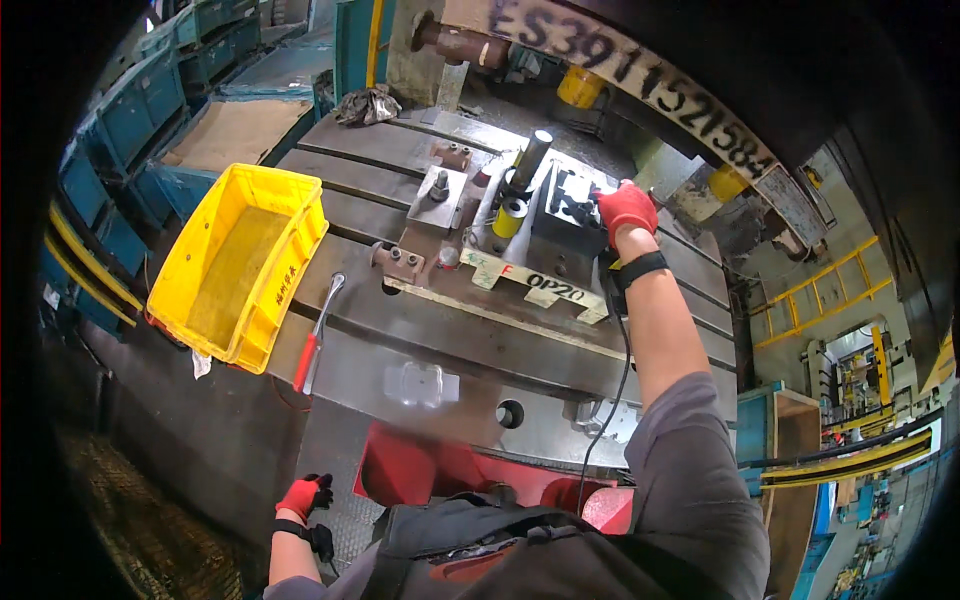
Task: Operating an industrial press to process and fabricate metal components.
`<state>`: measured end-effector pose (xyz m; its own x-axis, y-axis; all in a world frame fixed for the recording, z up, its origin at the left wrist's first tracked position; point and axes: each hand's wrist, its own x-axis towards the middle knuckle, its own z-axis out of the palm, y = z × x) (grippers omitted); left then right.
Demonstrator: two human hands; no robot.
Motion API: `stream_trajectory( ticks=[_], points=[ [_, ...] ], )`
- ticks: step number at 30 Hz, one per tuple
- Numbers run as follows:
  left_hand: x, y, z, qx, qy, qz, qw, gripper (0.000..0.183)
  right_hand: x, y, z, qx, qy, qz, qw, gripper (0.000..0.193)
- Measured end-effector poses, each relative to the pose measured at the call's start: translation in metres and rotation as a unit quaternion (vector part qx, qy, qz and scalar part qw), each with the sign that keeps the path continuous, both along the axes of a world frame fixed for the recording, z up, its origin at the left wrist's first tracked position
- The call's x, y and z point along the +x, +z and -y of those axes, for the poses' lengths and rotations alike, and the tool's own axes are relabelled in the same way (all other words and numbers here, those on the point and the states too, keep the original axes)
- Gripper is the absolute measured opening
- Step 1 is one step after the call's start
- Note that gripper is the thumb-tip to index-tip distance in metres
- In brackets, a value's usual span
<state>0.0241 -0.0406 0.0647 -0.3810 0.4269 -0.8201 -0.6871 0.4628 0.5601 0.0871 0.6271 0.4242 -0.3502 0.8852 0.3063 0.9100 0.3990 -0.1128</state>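
My right hand (628,208), in a red glove, reaches to the right side of a dark die block (562,238) with a shiny, shaped top. Its fingers are curled at the block's upper edge; whatever is in them is hidden. Left of the block stand a dark guide post (532,160) and a yellow cylinder (510,216). My left hand (303,495), gloved in red with dark fingers, hangs low beside the table's near side. Its fingers are loosely bent and a little apart, with nothing seen in them.
A yellow plastic crate (236,270) sits at the table's left. Beside it lies a red-handled ratchet wrench (318,335) on the slotted metal table (370,330). A clamp block with a bolt (437,195) stands left of the die. A heavy marked beam (620,70) hangs overhead.
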Motion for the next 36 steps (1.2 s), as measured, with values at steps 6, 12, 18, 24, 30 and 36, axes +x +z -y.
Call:
stream_trajectory(
  ticks=[6,12,18,24,30,36],
  points=[
    [-0.008,-0.021,-0.005,0.016,-0.012,-0.041,0.999,0.031,-0.009,-0.005,0.001,0.075,0.024,0.089,0.993,0.043],
    [-0.023,-0.014,-0.029,0.013,0.01,-0.033,0.999,0.031,0.001,-0.032,0.009,0.16,0.196,0.017,0.967,0.032],
    [-0.026,-0.015,-0.044,0.015,-0.026,-0.036,0.999,0.034,-0.002,-0.021,0.006,0.109,0.159,0.057,0.98,0.039],
    [-0.021,-0.017,-0.039,0.02,-0.03,-0.051,0.998,0.033,-0.006,-0.024,-0.011,0.073,0.107,0.048,0.99,0.045],
    [-0.014,-0.023,-0.034,-0.015,-0.049,-0.049,0.997,0.033,-0.018,0.0,-0.014,-0.028,0.071,0.038,0.996,0.042],
    [-0.013,-0.024,-0.039,-0.023,-0.054,-0.069,0.996,0.033,-0.024,-0.001,-0.02,-0.048,0.058,0.05,0.996,0.041]
  ],
)
